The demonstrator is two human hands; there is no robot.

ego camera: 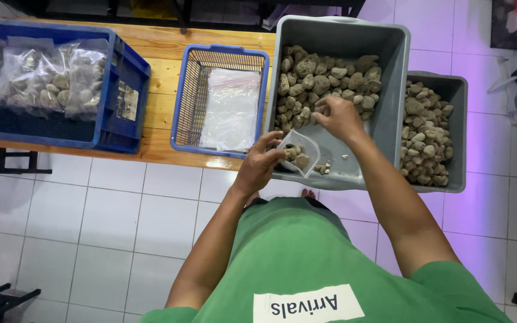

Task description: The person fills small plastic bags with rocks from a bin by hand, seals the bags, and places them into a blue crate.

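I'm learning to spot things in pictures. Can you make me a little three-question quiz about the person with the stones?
1. True or false: the left hand holds a small clear bag with some stones in it.
2. Where do the right hand fingers reach? A) the blue basket B) the stone pile in the grey tub C) the floor
3. What fills the bags in the blue crate?

Key: 1 true; 2 B; 3 stones.

White tiled floor (115, 221), grey grout lines. Long wooden bench (157, 66) on black metal frame (13, 162). Purple-tinted light on tiles at right. Dark furniture along far right edge.
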